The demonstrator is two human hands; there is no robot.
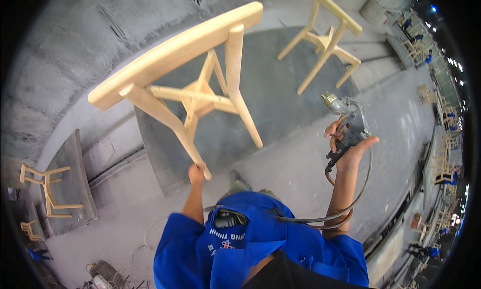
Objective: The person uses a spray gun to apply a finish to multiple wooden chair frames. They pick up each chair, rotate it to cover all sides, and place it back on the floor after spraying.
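Observation:
My left hand (196, 174) is closed round the end of a leg of a pale wooden chair frame (175, 56). The frame is tilted, its wide curved backrest up at the far side and crossed rails showing between the legs; no seat panel shows. My right hand (351, 156), raised to the right and apart from the chair, grips a grey spray gun (353, 122) with a brass-coloured nozzle pointing away to the upper left. From the gun, hoses (368, 181) loop down past my right forearm toward my waist.
Under the chair lies a dark grey board (275, 113). Another bare chair frame (328, 41) stands on its far right part. To the left, a further chair frame (47, 191) rests on a dark panel (82, 174). People in blue and more chairs (446, 169) line the far right.

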